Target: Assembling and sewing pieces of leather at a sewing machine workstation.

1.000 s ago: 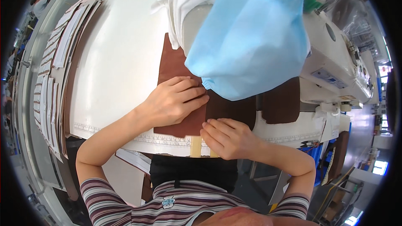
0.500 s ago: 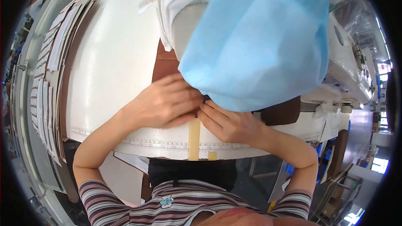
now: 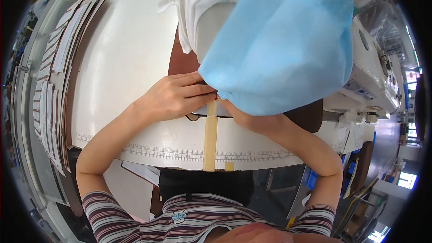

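A brown flat piece (image 3: 179, 60) of leather-like material lies on the white table (image 3: 126, 63). My left hand (image 3: 177, 96) rests on its near edge, fingers together and pointing right, pressing it down. Only the wrist side of my right hand (image 3: 245, 118) shows beside it; its fingers are hidden behind the light blue face mask (image 3: 279, 45) that fills the upper middle of the view. Another part of the brown piece (image 3: 308, 116) shows to the right of my right forearm. A white cloth (image 3: 202, 0) hangs above the mask.
A white sewing machine (image 3: 369, 76) stands at the right. A tan tape strip (image 3: 209, 137) crosses the printed ruler scale (image 3: 157, 150) along the table's front edge. Stacked flat card pieces (image 3: 54, 76) line the table's left side. Blue bins (image 3: 348, 175) sit below right.
Both hands have slid the brown piece away from the table's front edge, uncovering more of the tan strip. The mask now hides my right hand's fingers.
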Action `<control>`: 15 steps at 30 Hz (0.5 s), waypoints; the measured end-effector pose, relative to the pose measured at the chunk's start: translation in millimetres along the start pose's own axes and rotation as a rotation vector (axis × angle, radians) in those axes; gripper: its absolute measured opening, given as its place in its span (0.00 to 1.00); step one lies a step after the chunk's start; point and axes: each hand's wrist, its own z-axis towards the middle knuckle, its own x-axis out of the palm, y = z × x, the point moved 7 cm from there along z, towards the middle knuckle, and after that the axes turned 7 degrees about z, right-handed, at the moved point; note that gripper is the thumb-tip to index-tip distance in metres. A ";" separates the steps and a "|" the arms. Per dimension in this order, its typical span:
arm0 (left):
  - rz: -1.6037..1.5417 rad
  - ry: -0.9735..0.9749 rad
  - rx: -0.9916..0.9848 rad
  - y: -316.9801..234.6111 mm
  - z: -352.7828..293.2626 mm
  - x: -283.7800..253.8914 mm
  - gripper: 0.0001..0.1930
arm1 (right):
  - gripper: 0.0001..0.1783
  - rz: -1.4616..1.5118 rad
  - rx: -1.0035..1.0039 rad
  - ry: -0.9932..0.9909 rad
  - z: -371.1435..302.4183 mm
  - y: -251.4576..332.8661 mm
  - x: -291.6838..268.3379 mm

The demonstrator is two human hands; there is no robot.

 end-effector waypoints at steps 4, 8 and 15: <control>0.052 -0.117 -0.025 4.3 10.8 -13.8 0.12 | 0.12 0.016 0.127 0.068 1.5 -12.4 -4.6; 0.052 -0.133 0.091 15.7 8.4 -0.2 0.05 | 0.11 -0.079 0.118 0.145 -2.1 -12.3 2.6; 0.019 -0.161 0.059 25.6 4.4 2.4 0.05 | 0.12 0.026 0.178 0.088 -1.5 -5.3 1.1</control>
